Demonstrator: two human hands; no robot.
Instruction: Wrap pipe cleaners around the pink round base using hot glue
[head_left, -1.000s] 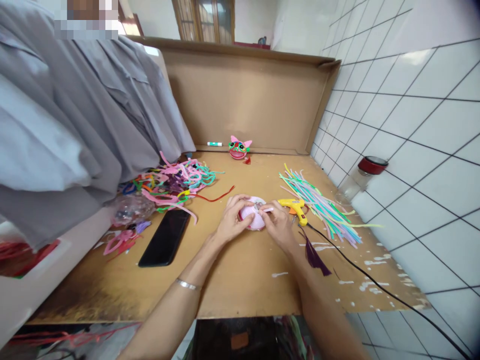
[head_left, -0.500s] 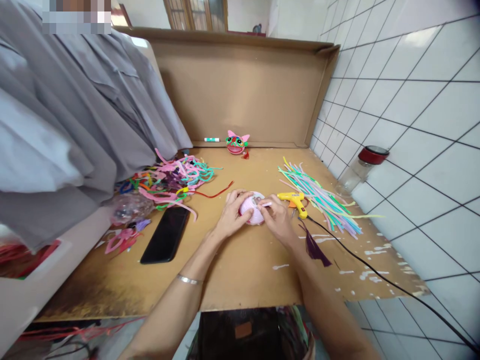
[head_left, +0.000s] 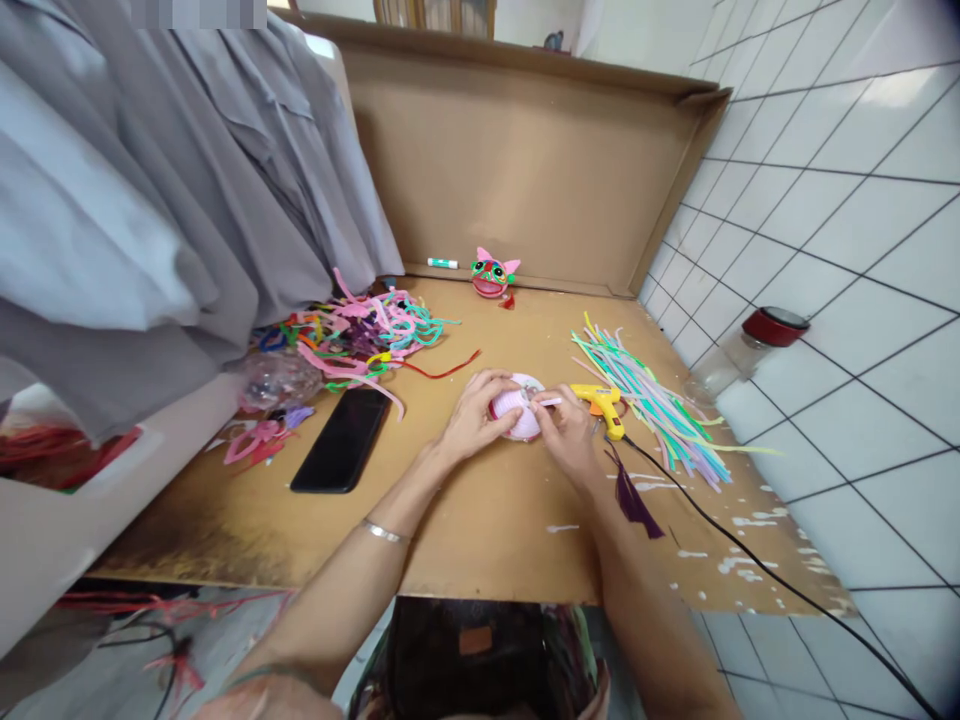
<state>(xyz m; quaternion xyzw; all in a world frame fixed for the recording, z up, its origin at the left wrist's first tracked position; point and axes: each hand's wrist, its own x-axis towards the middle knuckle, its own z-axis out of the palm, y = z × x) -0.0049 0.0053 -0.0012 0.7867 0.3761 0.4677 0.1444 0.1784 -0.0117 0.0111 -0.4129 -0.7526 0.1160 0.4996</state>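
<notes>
Near the middle of the wooden table, my left hand (head_left: 484, 410) is wrapped round the left side of a small round ball-like piece (head_left: 514, 420), pale lilac with a dark pink edge. My right hand (head_left: 564, 425) pinches the end of a lilac pipe cleaner (head_left: 550, 402) against the top of that piece. What lies under my fingertips is partly hidden. Just right of my right hand, a yellow glue gun (head_left: 604, 400) rests on its side, its black cable trailing to the lower right. A dark purple tassel (head_left: 636, 505) lies below it.
Straight pipe cleaners (head_left: 652, 390) lie right of the glue gun, near a clear jar with a red lid (head_left: 772, 328). A tangled pipe-cleaner pile (head_left: 375, 325) and a black phone (head_left: 341, 440) are left. A colourful animal head (head_left: 491, 273) and a glue stick (head_left: 442, 263) stand by the cardboard (head_left: 525, 160).
The view has tilted and shifted, moving the scene rightward in the picture. Both hands keep their hold on the round piece and the pipe cleaner, with only slight finger movement.
</notes>
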